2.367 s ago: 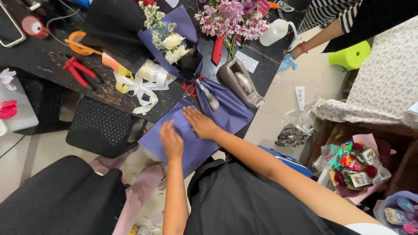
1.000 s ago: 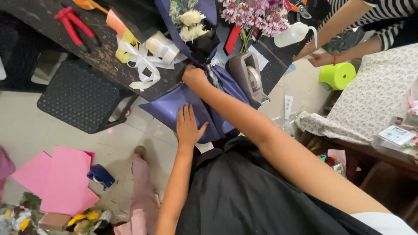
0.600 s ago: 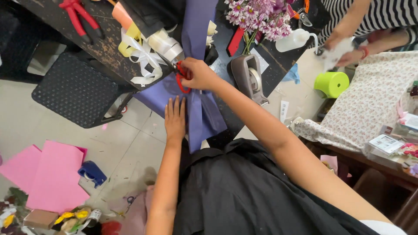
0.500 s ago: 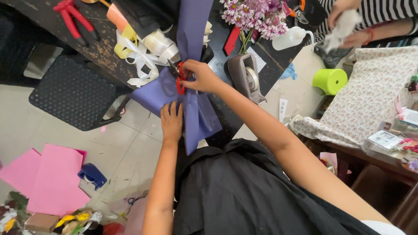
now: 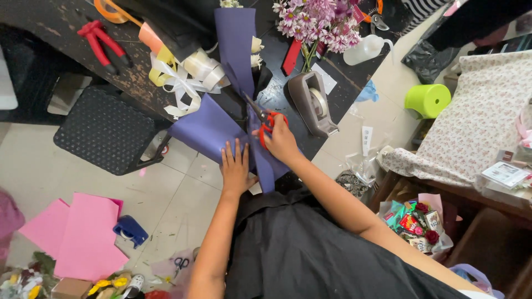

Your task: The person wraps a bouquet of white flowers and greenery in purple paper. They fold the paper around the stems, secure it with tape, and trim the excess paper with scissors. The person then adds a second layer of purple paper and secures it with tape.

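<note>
head view: a grey tape dispenser (image 5: 313, 105) sits just right of my work, cream ribbon (image 5: 185, 77) to its left, pink-purple flowers (image 5: 318, 19) beyond. my right hand (image 5: 281, 141) is clamped on red-handled scissors (image 5: 265, 117), blades at the purple wrapping paper (image 5: 213, 130). my left hand (image 5: 236, 166) lies flat, fingers spread, on that paper at the dark table (image 5: 66, 27) edge. pink sheets (image 5: 83, 232) lie on the pale tiled floor (image 5: 177, 205).

purple wrapping paper (image 5: 208, 130), red-handled scissors (image 5: 265, 120)

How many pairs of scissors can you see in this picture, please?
2: red-handled scissors in the right hand over the purple paper; small scissors on the floor. Others may be hidden.
</note>
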